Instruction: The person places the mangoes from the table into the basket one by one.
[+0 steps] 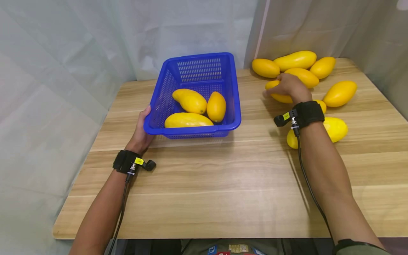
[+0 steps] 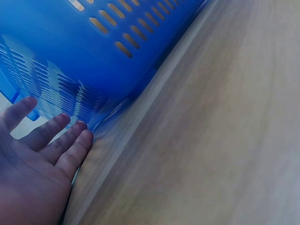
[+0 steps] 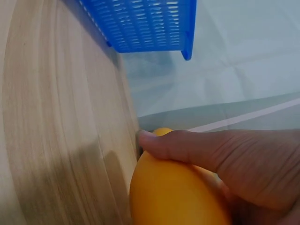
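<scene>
A blue slotted basket [image 1: 191,131] stands on the wooden table and holds three yellow mangoes [image 1: 190,101]. My left hand [image 1: 141,132] rests at its near left corner, thumb along the rim. In the left wrist view its fingers [image 2: 61,140] lie straight against the basket wall [image 2: 93,47]. To the right, my right hand [image 1: 290,86] grips a yellow mango [image 1: 280,97] that lies on the table in a loose pile. The right wrist view shows the thumb [image 3: 187,147] curled across that mango [image 3: 178,192], with the basket [image 3: 145,23] beyond it.
Several more mangoes lie at the table's far right, among them a long one [image 1: 296,60], one at the right edge [image 1: 340,93] and one partly hidden under my right forearm [image 1: 334,129]. White cloth hangs behind and at both sides. Bare table [image 1: 223,184] stretches in front.
</scene>
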